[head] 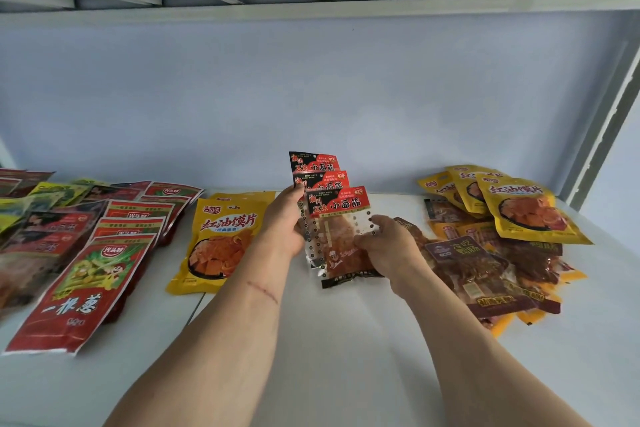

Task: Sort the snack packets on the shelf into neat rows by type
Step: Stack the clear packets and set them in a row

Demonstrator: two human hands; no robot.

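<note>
Three red-and-black gluten snack packets (332, 218) stand fanned out above the middle of the white shelf (346, 340). My left hand (287, 222) grips their left edge. My right hand (388, 246) pinches the front packet's right side. A yellow packet (221, 236) lies flat just left of my left wrist. Overlapping rows of red packets (97, 270) lie on the left. On the right is a heap of yellow packets (519, 204) on top of brown packets (485, 274).
The blue back wall (311, 97) stands close behind the packets. An upper shelf (311, 7) with ribs hangs overhead. A grey upright post (602, 135) rises at the right. Dark and green packets (34, 204) crowd the far left.
</note>
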